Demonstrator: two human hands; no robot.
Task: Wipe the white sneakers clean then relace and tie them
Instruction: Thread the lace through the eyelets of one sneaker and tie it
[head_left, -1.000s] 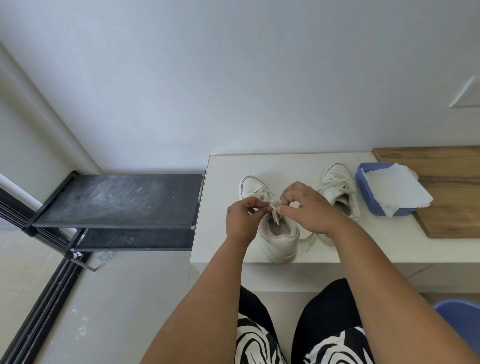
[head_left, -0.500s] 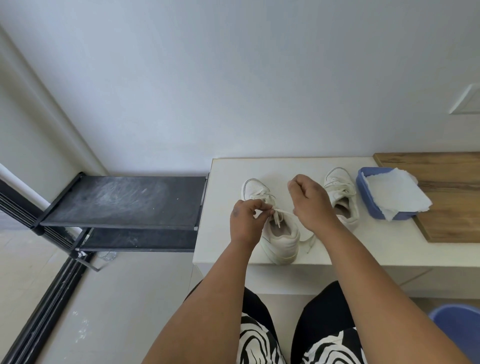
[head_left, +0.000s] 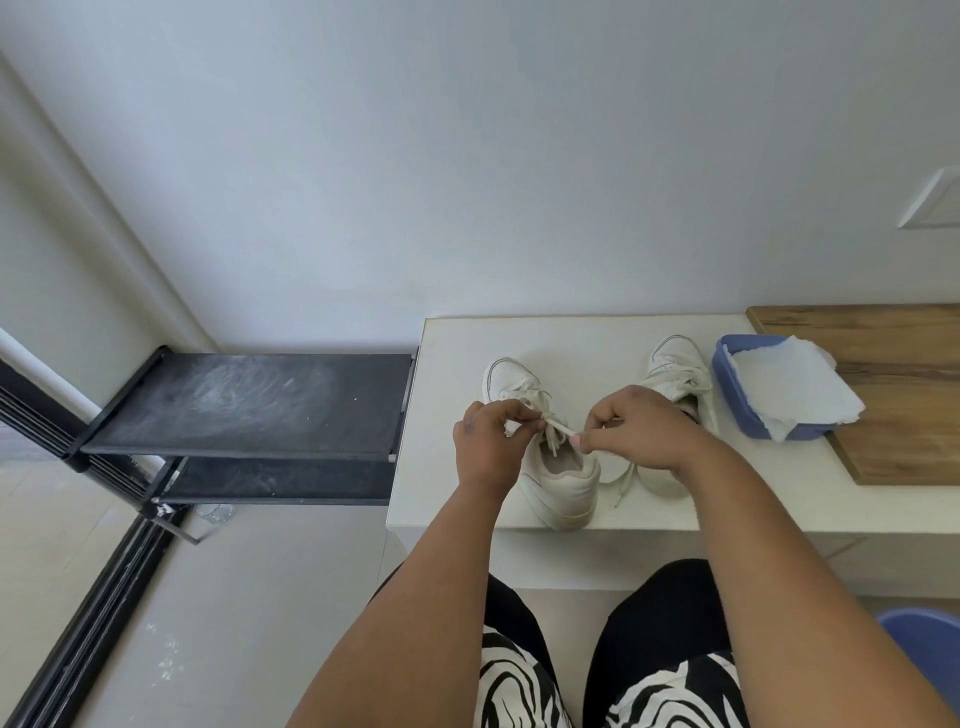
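Observation:
Two white sneakers stand on a white table (head_left: 545, 332), toes toward the wall. Over the left sneaker (head_left: 561, 483), my left hand (head_left: 485, 441) pinches one end of its white lace (head_left: 558, 426) at the top eyelets. My right hand (head_left: 639, 431) pinches the other end, and the lace runs taut between the two hands. The right sneaker (head_left: 675, 369) sits behind my right hand, which partly hides it; it is laced, and a loose lace end (head_left: 623, 480) trails toward the table's front edge.
A blue tub (head_left: 737, 395) with a white paper towel (head_left: 789, 389) draped over it sits right of the sneakers, on a wooden board (head_left: 909, 415). A black two-shelf rack (head_left: 249, 400) stands left of the table. A blue stool edge (head_left: 919, 639) shows at the lower right.
My right hand has come down and out to the right with its lace end, so the hands are now apart and the lace is stretched between them. The camera has tilted slightly.

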